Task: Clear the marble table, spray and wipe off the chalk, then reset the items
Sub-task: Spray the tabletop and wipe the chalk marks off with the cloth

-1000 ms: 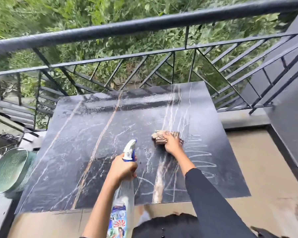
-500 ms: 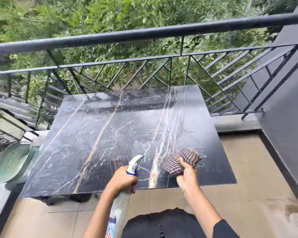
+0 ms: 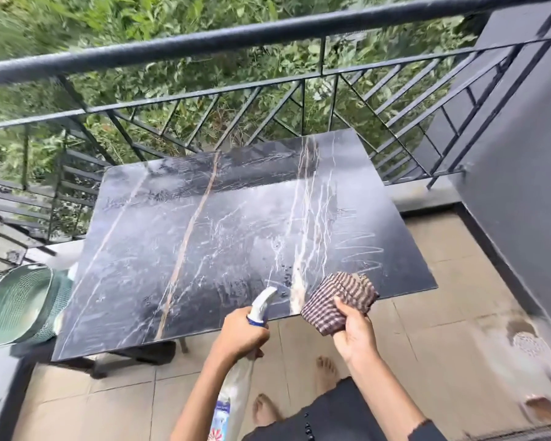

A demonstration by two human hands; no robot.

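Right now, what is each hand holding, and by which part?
The left hand grips the spray bottle at its neck; the right hand holds the checked cloth by its near edge.

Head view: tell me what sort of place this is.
Most likely an outdoor balcony: a black metal railing bounds it, dense green foliage lies beyond, and a tiled floor sits under the marble table.

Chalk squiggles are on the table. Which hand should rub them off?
Right, probably. The right hand grips the cloth, close to the chalk on the right of the table. The left hand holds only the spray bottle, farther left.
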